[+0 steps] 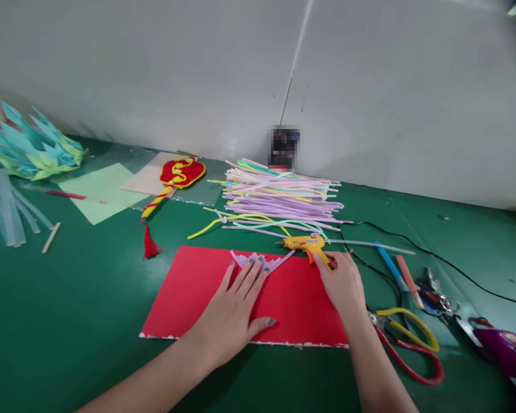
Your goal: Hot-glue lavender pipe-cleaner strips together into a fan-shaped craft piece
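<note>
My left hand (236, 304) lies flat with its fingers stretched out. Its fingertips rest on a small purple pipe-cleaner piece (279, 262) with spread, angled strands, partly hidden under the fingers. That piece sits at the upper edge of a red board (189, 287) with a ragged white front edge. To the right, my right hand (344, 284) is closed on the handle of a yellow glue gun (303, 242). The gun's nozzle points left, just above the board's far edge. A clear glue stick (374, 246) projects from its back.
Behind the board lies a heap of pastel pipe cleaners (279, 198). Scissors (406, 338) with red and yellow handles lie at right, near a purple-handled tool (505, 350) and a black cord (451, 269). At left are a red-and-yellow tasselled fan (183, 173), green paper (107, 195) and blue-green folded paper (38, 149).
</note>
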Available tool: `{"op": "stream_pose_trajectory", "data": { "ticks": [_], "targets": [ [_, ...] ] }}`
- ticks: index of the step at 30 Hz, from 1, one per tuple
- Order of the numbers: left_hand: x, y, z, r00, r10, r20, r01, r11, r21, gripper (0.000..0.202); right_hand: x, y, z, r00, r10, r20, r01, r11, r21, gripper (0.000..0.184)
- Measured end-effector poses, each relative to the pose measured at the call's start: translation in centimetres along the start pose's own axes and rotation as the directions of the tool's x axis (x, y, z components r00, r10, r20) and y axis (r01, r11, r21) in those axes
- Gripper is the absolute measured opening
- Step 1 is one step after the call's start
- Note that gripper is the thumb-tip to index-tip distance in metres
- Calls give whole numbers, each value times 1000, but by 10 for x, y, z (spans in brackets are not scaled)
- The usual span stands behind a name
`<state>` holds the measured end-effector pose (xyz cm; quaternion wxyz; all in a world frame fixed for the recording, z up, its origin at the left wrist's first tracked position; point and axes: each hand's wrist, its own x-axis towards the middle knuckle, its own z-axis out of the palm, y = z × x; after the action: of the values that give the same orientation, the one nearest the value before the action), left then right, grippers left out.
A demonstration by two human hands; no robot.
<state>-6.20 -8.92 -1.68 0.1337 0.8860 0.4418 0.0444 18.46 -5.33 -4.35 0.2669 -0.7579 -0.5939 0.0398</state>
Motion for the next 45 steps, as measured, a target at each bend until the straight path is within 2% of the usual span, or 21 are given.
{"op": "stream_pose_trajectory", "data": {
  "ticks": [7, 14, 18, 21, 25, 27, 31, 34, 39, 42, 45],
  "targets": [
    [0, -1, 4, 1000, -14, -3, 14, 1000, 27, 70, -2, 2, 1, 995, -73, -65, 78, 994, 81, 42],
    [0, 0, 1, 1000, -15, 14, 15, 1000, 13, 70, -6, -11, -14, 989, 109, -102, -103, 993, 62, 40],
    [0, 1, -3, 1000, -21, 20, 21, 1000, -3, 71, -10, -16, -19, 983, 120, -142, -109, 991, 82, 40],
    [2, 1, -6, 1000, -28, -13, 28, 1000, -11, 70, -14, -21, -22, 959, 122, -255, -96, 989, 112, 42],
    [8, -6, -11, 994, -31, -101, 31, 1000, -7, 56, -19, -26, -26, 922, 81, -377, -40, 992, 116, 43],
    [12, -11, -14, 987, -38, -156, 39, 999, 1, 48, -20, -27, -27, 923, 82, -377, -39, 992, 119, 43],
    [14, -21, -16, 973, -87, -214, 86, 996, -12, 42, -21, -29, -26, 930, 156, -333, -127, 986, 106, 53],
    [14, -23, -14, 975, -92, -205, 90, 996, -19, 43, -21, -31, -24, 932, 172, -320, -162, 985, 58, 63],
    [14, -25, -11, 980, -82, -179, 75, 996, -45, 47, -26, -34, -26, 939, 173, -296, -180, 984, 2, 56],
    [15, -26, -11, 983, -40, -176, 27, 996, -79, 50, -35, -36, -29, 954, 151, -257, -157, 988, -5, 53],
    [16, -25, -12, 985, -7, -172, -18, 990, -141, 44, -46, -37, -30, 973, 117, -197, -120, 993, -6, 55]
  ]
}}
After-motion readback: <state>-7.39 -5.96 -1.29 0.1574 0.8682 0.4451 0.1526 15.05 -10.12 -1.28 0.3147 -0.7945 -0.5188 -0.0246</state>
